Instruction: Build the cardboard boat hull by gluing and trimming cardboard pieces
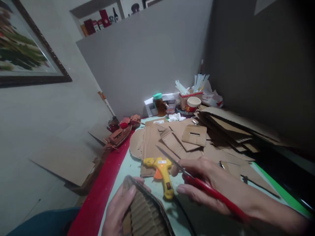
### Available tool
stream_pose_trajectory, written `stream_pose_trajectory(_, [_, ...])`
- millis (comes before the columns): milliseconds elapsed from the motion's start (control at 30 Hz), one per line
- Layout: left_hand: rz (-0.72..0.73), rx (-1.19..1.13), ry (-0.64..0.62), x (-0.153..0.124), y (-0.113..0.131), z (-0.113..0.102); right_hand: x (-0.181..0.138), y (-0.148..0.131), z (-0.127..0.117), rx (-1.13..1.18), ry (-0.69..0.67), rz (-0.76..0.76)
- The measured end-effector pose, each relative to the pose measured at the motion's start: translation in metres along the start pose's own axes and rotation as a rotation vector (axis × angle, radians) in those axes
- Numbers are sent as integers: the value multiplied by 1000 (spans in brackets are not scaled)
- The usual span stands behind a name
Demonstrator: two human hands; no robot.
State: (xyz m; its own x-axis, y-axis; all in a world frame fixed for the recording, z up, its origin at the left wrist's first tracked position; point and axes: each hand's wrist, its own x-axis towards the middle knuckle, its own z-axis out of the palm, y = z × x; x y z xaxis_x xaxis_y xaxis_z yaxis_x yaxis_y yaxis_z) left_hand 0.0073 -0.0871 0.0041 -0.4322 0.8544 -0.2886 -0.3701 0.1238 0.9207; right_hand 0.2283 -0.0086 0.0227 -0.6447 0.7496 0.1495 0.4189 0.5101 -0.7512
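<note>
While gripping a curved piece of corrugated cardboard [145, 213] at the table's [133, 167] near edge, left hand [119, 209] with thumb on top. Right hand [209, 183], fingers closed round red-handled scissors [197, 182]. Yellow glue gun [162, 173] between both.

Ribbed matt corrugated cardboard piece [145, 213], glossy yellow plastic glue gun [162, 173], red-handled metal scissors [197, 182].

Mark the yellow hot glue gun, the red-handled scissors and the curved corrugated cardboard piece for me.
yellow hot glue gun [164, 178]: head view, on its handle.
red-handled scissors [209, 191]: head view, on the red handle.
curved corrugated cardboard piece [145, 213]: head view, on its ribbed face.
</note>
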Motion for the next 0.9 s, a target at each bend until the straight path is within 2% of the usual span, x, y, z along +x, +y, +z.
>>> stream_pose_trajectory(200, [51,9,38,-10,29,5,9,-32,-4,176,-3,-4])
stream_pose_trajectory(367, [-24,-49,-23,-12,42,7,15,-44,4,272,-43,11])
stream_pose_trajectory(600, [65,-9,-190,7,39,5,5,-42,17,473,-129,58])
stream_pose_trajectory(667, [91,73,-233,11,38,7,2,-41,19,524,-129,102])
stream_pose_trajectory(800, [235,310,-284,13,38,9,-3,-43,20,582,-83,162])
stream_pose_trajectory(900, [227,345,-313,12,38,8,-6,-44,22,619,-69,223])
